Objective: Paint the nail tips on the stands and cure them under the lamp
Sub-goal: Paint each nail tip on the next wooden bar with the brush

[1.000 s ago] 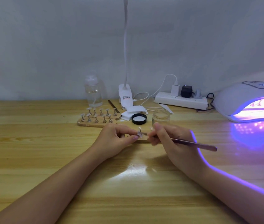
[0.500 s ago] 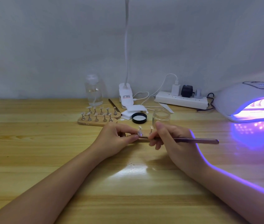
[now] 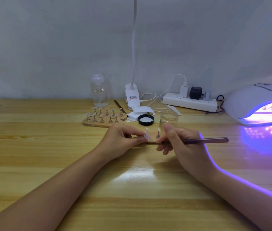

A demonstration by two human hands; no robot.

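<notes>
My left hand (image 3: pixel 122 140) pinches a small metal stand with a clear nail tip (image 3: pixel 146 135) at the middle of the wooden table. My right hand (image 3: pixel 178 144) grips a thin dark brush (image 3: pixel 205 140), its handle pointing right and its tip reaching the held nail tip. Another stand with a nail tip (image 3: pixel 158 132) rises between my hands on a wooden base (image 3: pixel 150 142) that my fingers mostly hide. Behind, two wooden bases (image 3: pixel 104 120) carry several stands with nail tips. The curing lamp (image 3: pixel 255 104) glows purple at the right, with stands inside.
A clear glass jar (image 3: pixel 168 118) and its black lid (image 3: pixel 146 119) stand just behind my hands. Farther back are a clear bottle (image 3: pixel 99 90), a clip desk lamp (image 3: pixel 132 97), white pads (image 3: pixel 141 110), another brush (image 3: pixel 120 106) and a power strip (image 3: pixel 190 101) with cables.
The brush handle has swung up from a downward slant to nearly level. My hands stay together at the nail tip.
</notes>
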